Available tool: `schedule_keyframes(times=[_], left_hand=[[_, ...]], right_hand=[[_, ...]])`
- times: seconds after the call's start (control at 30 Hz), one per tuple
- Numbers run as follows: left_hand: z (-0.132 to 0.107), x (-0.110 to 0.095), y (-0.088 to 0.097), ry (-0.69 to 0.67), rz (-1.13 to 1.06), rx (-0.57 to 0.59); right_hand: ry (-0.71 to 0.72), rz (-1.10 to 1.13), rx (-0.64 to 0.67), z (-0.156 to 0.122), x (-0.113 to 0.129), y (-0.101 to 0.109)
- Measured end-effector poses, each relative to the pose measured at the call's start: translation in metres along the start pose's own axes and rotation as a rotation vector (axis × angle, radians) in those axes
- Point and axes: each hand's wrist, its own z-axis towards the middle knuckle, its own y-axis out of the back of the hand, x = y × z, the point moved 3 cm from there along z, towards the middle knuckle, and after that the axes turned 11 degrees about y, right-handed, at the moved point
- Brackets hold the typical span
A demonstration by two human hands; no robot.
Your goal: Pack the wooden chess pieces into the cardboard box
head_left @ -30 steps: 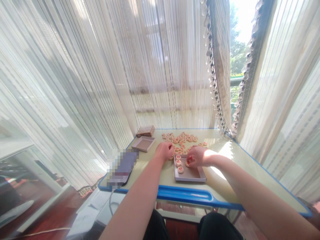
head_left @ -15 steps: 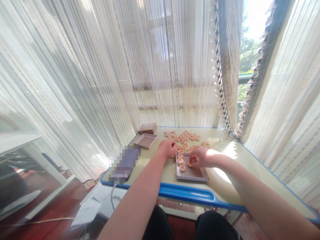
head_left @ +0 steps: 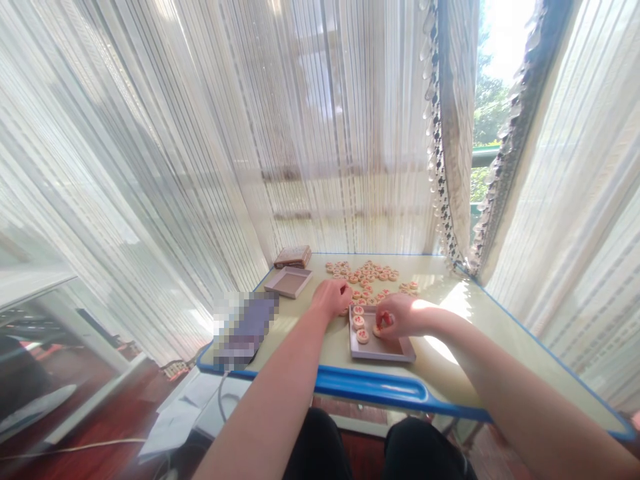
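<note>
A shallow square box [head_left: 384, 355] lies near the front of the table. Along its left side sit three round, pale Chinese chess pieces [head_left: 363, 336] with red characters. My right hand [head_left: 397, 315] reaches into the box from the right, fingers pinched on another chess piece [head_left: 377, 331] close to the box floor. Just left of the box's back corner, my left hand [head_left: 332, 297] is closed, its fingers curled inward beside loose pieces; what it may hold is hidden. Behind both hands, many more chess pieces [head_left: 369, 273] lie scattered.
A second shallow box [head_left: 289, 283] lies at the back left, before a flat brown box [head_left: 293, 256]. A pixelated dark device [head_left: 250, 330] with a cable lies at the left edge. The blue table rim [head_left: 370, 385] has a groove. Striped curtains [head_left: 320, 133] hang behind.
The view has shifted slightly. My right hand stays in the box, the pinched piece now slightly closer to the row at the left. My left hand has barely moved.
</note>
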Motion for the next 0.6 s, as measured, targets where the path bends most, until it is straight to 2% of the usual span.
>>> schedule_keyframes(times=[0.27,0.47,0.6], left_hand=[[-0.001,-0.002,0.002,0.001,-0.012,0.009],[-0.001,-0.002,0.002,0.015,-0.017,0.02],[0.0,-0.002,0.001,0.012,-0.038,0.031]], right_hand=[[-0.002,0.028,0.005,-0.003,0.006,0.002],[0.202,0.07,-0.127,-0.003,0.024,0.005],[0.265,0.044,-0.168,-0.001,0.033,0.004]])
